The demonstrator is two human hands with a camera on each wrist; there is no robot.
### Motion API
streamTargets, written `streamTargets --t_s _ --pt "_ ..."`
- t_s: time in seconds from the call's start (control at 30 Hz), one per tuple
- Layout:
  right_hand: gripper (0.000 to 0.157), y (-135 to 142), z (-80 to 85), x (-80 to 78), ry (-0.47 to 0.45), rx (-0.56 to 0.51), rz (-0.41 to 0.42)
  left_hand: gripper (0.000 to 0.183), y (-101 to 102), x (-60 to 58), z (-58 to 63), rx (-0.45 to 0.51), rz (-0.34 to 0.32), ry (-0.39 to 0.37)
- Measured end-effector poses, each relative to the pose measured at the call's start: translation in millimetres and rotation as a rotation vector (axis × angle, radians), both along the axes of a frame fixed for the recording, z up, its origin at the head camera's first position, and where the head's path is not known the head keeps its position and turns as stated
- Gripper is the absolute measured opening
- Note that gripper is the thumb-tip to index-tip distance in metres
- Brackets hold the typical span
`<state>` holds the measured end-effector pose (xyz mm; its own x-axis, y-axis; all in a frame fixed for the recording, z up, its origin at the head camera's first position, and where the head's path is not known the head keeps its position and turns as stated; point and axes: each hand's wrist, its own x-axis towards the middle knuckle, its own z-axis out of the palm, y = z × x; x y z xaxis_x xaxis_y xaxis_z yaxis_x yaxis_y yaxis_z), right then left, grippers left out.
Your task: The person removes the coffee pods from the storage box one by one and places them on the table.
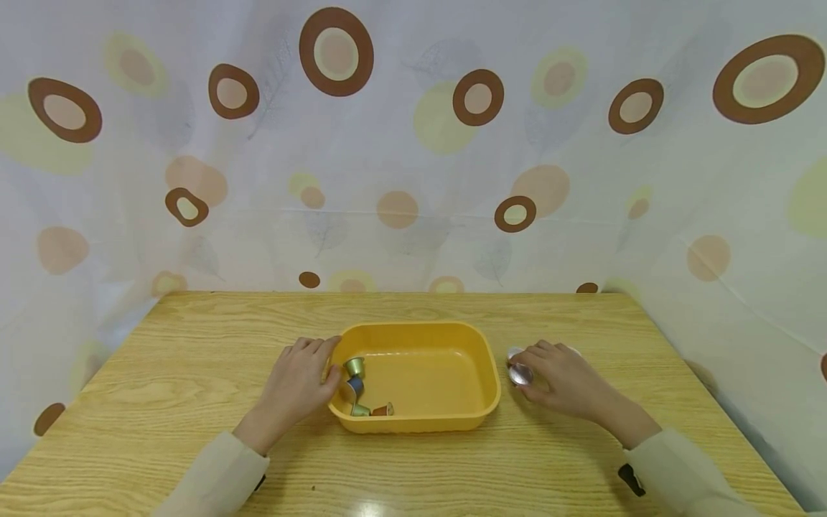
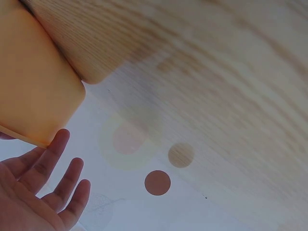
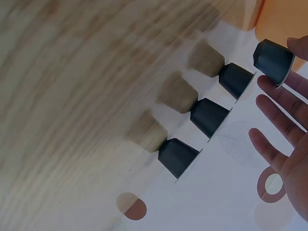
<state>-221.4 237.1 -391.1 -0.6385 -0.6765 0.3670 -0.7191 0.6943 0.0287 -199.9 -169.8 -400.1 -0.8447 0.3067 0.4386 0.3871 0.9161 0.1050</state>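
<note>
My left hand (image 1: 297, 384) holds the left rim of a yellow basin (image 1: 426, 384), thumb over the edge and fingers along the outer wall. To the basin's right, my right hand (image 1: 565, 380) pinches a dark coffee capsule (image 3: 273, 61), its silver lid (image 1: 520, 374) showing in the head view. Three more dark capsules (image 3: 210, 117) stand lid up in a row on the table beside this hand, mostly hidden by it in the head view. Inside the basin's left end lie several capsules, among them a green one (image 1: 354, 367), a blue one (image 1: 355, 385) and a brown one (image 1: 382, 410).
Everything stands on a light wood-grain table (image 1: 413, 474). A pale curtain (image 1: 388, 165) with brown and beige circles hangs behind it and along both sides.
</note>
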Motion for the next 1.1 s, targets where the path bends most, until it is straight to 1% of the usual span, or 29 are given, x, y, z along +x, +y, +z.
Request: streamTargets --t_s 0.13,0.33,0.67,0.83,1.1 --pt "0.038 2 -2.3 1.2 0.008 0.003 0.001 0.04 0 0.1 1.8 0.001 -0.001 0.004" --pt "0.036 4 -6.0 2.7 0.014 0.003 -0.001 0.04 1 0.8 2.2 -0.003 0.003 -0.004" --pt "0.04 7 -10.5 3.7 0.062 0.007 0.003 0.041 1 0.3 1.6 -0.001 0.005 -0.009" --pt "0.041 8 -10.9 4.2 0.05 0.019 -0.008 0.041 1 0.7 2.0 0.003 0.002 -0.008" --pt "0.041 8 -13.6 2.8 0.043 0.012 -0.001 0.04 0 0.5 1.7 0.003 -0.004 0.001"
